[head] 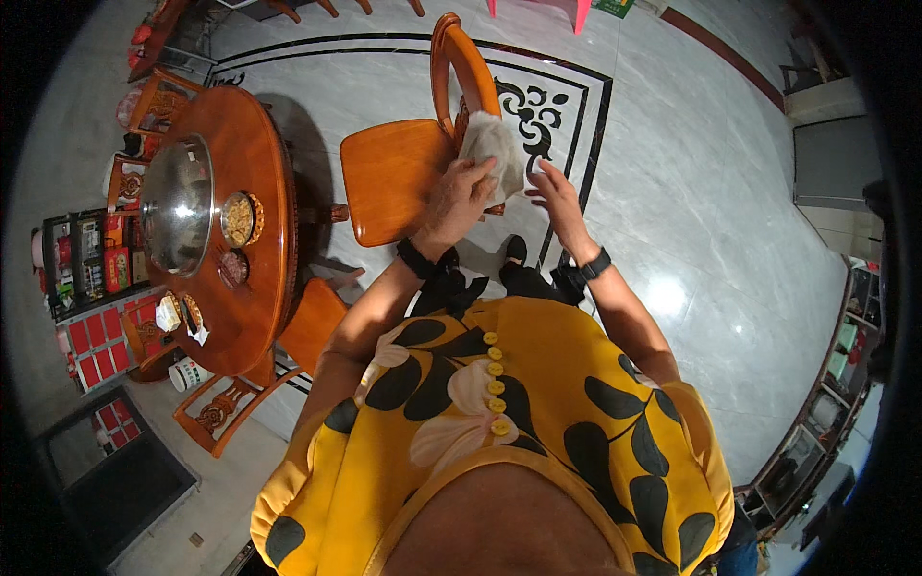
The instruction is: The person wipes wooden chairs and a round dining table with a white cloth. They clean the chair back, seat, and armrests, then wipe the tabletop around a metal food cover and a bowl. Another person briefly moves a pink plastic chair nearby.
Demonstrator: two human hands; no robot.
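A wooden chair (396, 180) with a curved, carved backrest stands in front of me, its seat towards the round table. A pale grey cloth (497, 151) hangs at the near side of the backrest. My left hand (454, 205) is at the cloth's lower left edge, thumb and fingers against it; part of the grip is hidden. To the right of the cloth, my right hand (558, 198) is raised with its fingers apart and nothing in it. Dark bands circle both wrists.
On the left, a round wooden table (252, 317) bears a large glass or metal dome (180, 209), a bowl of food (238, 219) and small dishes. Another chair (313, 324) is partly under its near edge. A pink stool (582, 14) stands at the top.
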